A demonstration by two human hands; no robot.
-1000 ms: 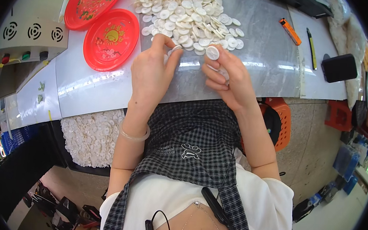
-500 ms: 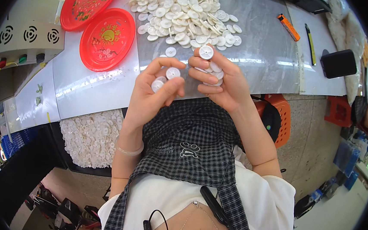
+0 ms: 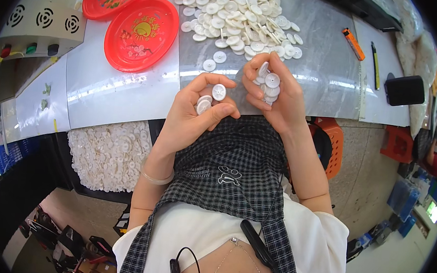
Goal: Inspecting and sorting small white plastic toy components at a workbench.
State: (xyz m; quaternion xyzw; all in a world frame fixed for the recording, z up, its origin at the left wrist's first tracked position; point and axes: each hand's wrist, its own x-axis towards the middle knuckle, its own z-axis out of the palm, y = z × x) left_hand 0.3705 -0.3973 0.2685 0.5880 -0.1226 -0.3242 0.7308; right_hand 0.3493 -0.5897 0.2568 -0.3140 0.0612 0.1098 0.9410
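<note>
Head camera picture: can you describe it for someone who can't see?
A person's left hand and right hand each hold several small white discs at a grey table. Beyond lies a heap of similar discs, with two red plates to its left.

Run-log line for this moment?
left hand: holding white gear-like discs | right hand: holding more discs | table: disc heap, loose discs, two red plates

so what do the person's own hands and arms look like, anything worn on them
Both the left hand and the right hand are bare, with no gloves. A pale, translucent round bangle circles the left wrist, while the right wrist has nothing on it. The forearms are uncovered, below short, loose white sleeves.
</note>
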